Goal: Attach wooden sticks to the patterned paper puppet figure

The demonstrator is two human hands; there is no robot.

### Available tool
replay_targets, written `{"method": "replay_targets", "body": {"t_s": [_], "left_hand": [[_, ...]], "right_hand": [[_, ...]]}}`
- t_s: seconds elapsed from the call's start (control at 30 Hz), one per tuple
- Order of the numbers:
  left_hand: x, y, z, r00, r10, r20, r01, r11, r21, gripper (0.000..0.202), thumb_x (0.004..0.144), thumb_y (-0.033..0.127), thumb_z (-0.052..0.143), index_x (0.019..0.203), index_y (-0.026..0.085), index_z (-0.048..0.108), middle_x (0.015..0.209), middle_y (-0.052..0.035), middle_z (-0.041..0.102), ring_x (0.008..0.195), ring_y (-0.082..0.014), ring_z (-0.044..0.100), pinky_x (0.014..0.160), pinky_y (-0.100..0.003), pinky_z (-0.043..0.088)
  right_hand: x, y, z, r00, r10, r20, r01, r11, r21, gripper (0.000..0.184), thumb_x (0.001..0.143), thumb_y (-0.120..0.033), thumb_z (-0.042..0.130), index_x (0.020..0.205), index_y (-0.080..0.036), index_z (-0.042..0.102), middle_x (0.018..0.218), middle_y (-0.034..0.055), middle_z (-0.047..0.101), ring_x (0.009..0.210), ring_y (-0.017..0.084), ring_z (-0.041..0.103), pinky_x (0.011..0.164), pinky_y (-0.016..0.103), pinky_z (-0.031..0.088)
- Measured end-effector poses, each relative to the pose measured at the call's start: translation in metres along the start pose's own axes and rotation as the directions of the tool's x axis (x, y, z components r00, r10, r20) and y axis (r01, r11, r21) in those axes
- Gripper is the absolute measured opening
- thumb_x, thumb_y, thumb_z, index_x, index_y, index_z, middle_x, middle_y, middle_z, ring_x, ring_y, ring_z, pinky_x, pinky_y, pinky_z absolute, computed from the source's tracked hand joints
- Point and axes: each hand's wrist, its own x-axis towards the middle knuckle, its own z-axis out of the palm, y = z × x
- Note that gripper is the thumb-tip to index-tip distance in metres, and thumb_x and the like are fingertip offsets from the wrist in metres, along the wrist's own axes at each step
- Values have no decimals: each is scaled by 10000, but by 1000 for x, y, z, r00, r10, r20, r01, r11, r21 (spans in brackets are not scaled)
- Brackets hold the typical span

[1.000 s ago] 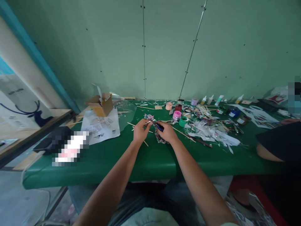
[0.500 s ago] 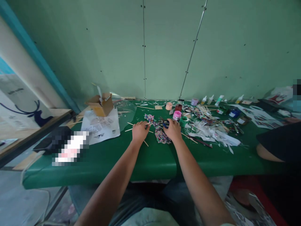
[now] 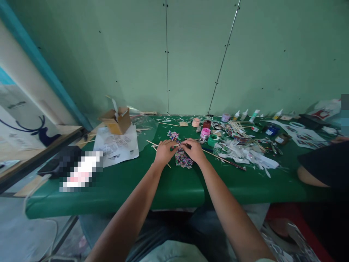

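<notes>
Stick (image 3: 176,145) lies level at mid-frame, just above the green tabletop (image 3: 122,174), with the fingers of your left hand (image 3: 163,153) and right hand (image 3: 195,150) both pinched on it. A scrap of patterned paper (image 3: 182,161) lies right below your hands, and paint pots (image 3: 205,133) stand just beyond, toward the upper right.

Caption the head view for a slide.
The left hand and right hand pinch a thin stick above patterned paper on a green table.
</notes>
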Motion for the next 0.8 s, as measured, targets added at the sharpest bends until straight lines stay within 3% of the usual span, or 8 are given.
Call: {"method": "replay_targets", "body": {"t_s": [0.17,0.3,0.37,0.47,0.6,0.67,0.8], "left_hand": [[0,1,-1,1000,7,-17,-8,1000,-30,119,840,294,639,932,245,696,741,-11,636,770,-180,581,698,-290,351],[-1,3,-3,996,-56,-62,54,998,-32,164,875,280,567,1001,212,647,829,-39,648,827,-198,603,724,-304,387],[-1,4,-4,995,-68,-74,65,997,-50,202,908,318,507,1026,196,616,909,-63,649,858,-204,607,737,-310,405],[-2,5,-6,994,-68,-91,60,995,-85,260,958,352,399,1040,184,579,968,-83,641,887,-209,600,743,-314,418],[-4,8,-9,988,-91,-122,81,993,-89,294,984,317,322,1015,174,577,907,-86,635,851,-210,589,726,-314,425],[-5,11,-11,992,-64,-112,52,992,-112,297,982,319,339,1021,185,601,909,-80,625,853,-199,588,730,-300,435],[-5,17,-14,998,14,-59,-24,984,-175,287,965,333,401,1083,229,641,973,-64,605,863,-167,598,695,-251,450]], "right_hand": [[-1,-2,3,997,34,75,-45,988,149,145,858,-267,556,909,-203,676,863,33,681,794,175,622,731,278,461],[-1,7,0,994,103,-46,-107,990,-89,183,859,-210,512,937,-196,677,904,70,645,861,206,587,801,321,447],[-1,11,-6,964,199,-174,-240,937,-255,214,831,-156,504,946,-180,683,950,109,619,924,241,559,862,372,422],[-5,14,-22,908,254,-334,-368,864,-344,258,807,-143,495,989,-167,677,1013,140,604,965,265,541,884,401,403],[-37,14,-55,909,249,-333,-371,849,-378,255,840,-192,454,979,-189,667,909,93,662,849,234,575,807,353,425],[-65,18,-73,903,278,-328,-411,779,-473,284,842,-179,442,1000,-182,678,941,105,672,873,244,578,802,359,426],[-118,27,-104,832,427,-355,-547,520,-656,320,849,-185,456,1060,-202,694,1051,142,651,949,303,553,787,433,417]]}}
